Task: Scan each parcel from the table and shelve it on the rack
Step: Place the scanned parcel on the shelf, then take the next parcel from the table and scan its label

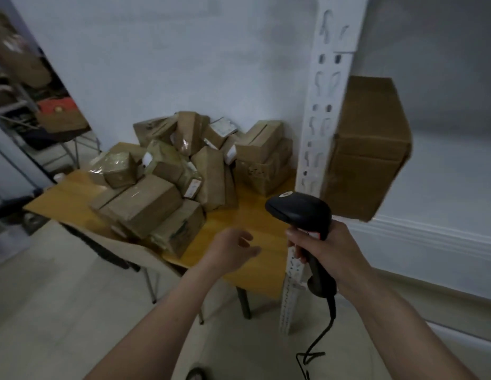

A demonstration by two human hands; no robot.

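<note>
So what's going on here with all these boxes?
A person is sorting parcels. The right hand grips a black barcode scanner by its handle, while the left hand is open and stretched out over the wooden table, holding nothing. A heap of brown parcels sits piled on that table. One large cardboard box already stands on the white rack to the right.

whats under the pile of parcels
A wooden table holds the pile of parcels; its bare top shows only in front and to the sides. The surface directly beneath the boxes is covered.
</note>
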